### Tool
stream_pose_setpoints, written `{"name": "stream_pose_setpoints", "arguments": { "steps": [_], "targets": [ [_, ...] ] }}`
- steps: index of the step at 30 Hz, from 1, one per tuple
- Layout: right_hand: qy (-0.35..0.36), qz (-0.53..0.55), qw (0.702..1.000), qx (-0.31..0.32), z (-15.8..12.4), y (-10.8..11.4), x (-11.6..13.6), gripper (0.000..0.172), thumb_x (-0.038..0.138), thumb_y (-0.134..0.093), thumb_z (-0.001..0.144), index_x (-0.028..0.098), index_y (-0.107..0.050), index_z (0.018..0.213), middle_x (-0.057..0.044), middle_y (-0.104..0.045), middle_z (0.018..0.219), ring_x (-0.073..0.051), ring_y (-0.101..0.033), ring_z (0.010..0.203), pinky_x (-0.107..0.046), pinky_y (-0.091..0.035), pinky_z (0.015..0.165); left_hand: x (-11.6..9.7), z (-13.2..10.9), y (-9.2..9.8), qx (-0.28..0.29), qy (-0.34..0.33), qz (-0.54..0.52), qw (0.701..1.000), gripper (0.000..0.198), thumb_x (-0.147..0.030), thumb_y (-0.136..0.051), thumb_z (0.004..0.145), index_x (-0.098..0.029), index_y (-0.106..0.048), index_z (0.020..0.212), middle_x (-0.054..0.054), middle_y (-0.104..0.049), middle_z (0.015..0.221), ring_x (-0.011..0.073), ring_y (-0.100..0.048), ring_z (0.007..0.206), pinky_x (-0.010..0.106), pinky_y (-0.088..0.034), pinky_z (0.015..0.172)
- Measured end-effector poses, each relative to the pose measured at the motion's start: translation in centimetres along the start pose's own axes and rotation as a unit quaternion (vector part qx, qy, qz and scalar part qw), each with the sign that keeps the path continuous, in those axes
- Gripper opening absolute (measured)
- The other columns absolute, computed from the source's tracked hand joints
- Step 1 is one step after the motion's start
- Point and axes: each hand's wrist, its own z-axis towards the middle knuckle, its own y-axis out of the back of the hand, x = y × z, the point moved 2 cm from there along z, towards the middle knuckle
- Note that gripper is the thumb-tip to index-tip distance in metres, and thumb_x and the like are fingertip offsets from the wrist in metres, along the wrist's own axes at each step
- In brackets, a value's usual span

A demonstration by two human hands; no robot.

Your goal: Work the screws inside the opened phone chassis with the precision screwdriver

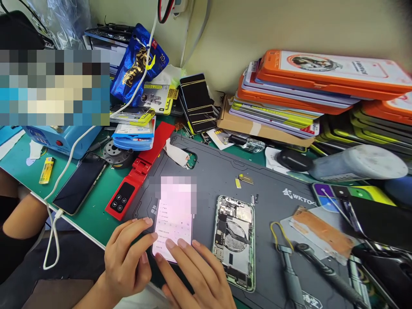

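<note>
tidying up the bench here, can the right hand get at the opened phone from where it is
Probably yes: the right hand is over the lower part of the lit phone, and the opened phone lies just beside it on the mat, with nothing visible between.

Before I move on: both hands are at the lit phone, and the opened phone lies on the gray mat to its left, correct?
Not quite: the head view shows the opened phone to the right of the lit phone, not the left. It does lie on the gray mat, and the left hand and right hand are both at the lit phone.
</note>
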Motion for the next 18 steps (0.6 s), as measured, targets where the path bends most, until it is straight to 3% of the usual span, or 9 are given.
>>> {"name": "stream_pose_setpoints", "arguments": {
  "steps": [5, 15, 16, 18],
  "targets": [
    [-0.015, -0.004, 0.998, -0.062, -0.24, -0.28, -0.15, 0.035, 0.023, -0.045, 0.119, 0.019, -0.080, 0.117, -0.007, -0.077, 0.125, -0.018, -0.064, 0.134, -0.038, -0.043, 0.129, -0.13, 0.09, 0.02, 0.003, 0.005, 0.007, 1.000, 0.034, -0.006, -0.045, 0.096, -0.012, -0.070, 0.116, 0.015, -0.072, 0.128, 0.0195, -0.072, 0.122, 0.035, -0.062, 0.106],
    [0.011, -0.007, 1.000, 0.022, 0.11, -0.22, -0.10, 0.033, 0.025, -0.047, 0.119, 0.021, -0.079, 0.127, -0.005, -0.076, 0.133, -0.017, -0.064, 0.134, -0.037, -0.039, 0.133, -0.11, -0.01, 0.11, 0.000, 0.009, 0.014, 1.000, 0.034, -0.009, -0.044, 0.098, -0.015, -0.070, 0.117, 0.014, -0.075, 0.125, 0.0189, -0.073, 0.119, 0.035, -0.065, 0.103],
    [0.009, -0.005, 1.000, 0.023, 0.08, -0.25, -0.10, 0.033, 0.025, -0.047, 0.119, 0.021, -0.079, 0.127, -0.005, -0.076, 0.133, -0.017, -0.065, 0.133, -0.038, -0.039, 0.132, -0.09, 0.00, 0.10, 0.000, 0.010, 0.013, 1.000, 0.033, -0.009, -0.044, 0.098, -0.015, -0.071, 0.117, 0.014, -0.075, 0.125, 0.0190, -0.074, 0.119, 0.035, -0.065, 0.103],
    [-0.013, -0.008, 0.999, -0.033, -0.10, 0.03, -0.11, 0.035, 0.025, -0.046, 0.118, 0.021, -0.080, 0.121, -0.006, -0.077, 0.127, -0.018, -0.067, 0.129, -0.038, -0.044, 0.129, -0.04, 0.04, 0.09, -0.002, 0.011, 0.011, 1.000, 0.034, -0.009, -0.044, 0.098, -0.016, -0.071, 0.117, 0.013, -0.076, 0.125, 0.0192, -0.074, 0.118, 0.035, -0.065, 0.103]
  ]
}}
